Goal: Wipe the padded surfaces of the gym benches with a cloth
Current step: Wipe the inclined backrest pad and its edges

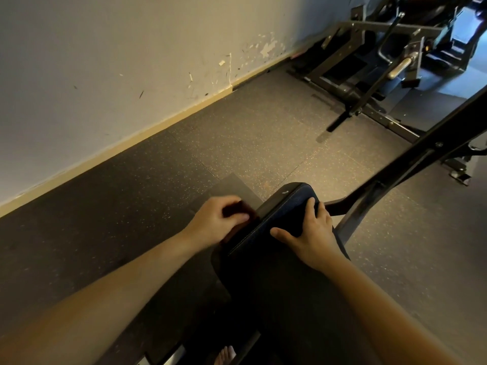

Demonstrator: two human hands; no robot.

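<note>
While bent over the dark bench pad (287, 206), grips a dark reddish cloth (243, 206) in the left hand (216, 221), with fingers curled tight round the wad and thumb laid across it. Presses that cloth against the pad's long side edge, just right of the curled fingertips. Clamps the right hand (313, 234) over the pad's rounded end, with fingers (312, 204) hooked over the far edge and thumb (276, 231) stretched flat across the top, pointing toward the cloth. Between thumb tip and cloth-holding fingers, only a strip of bare padding. Beyond the right fingertips, a black steel frame (390, 177) slanting up and away; farther past that, another weight machine (382, 61) close to the wall (105, 61). Ahead of the left fingers, speckled rubber flooring (158, 193), then pale skirting and scuffed paint. Behind both wrists, at the bottom edge, a bare foot (225, 354), toes only.
</note>
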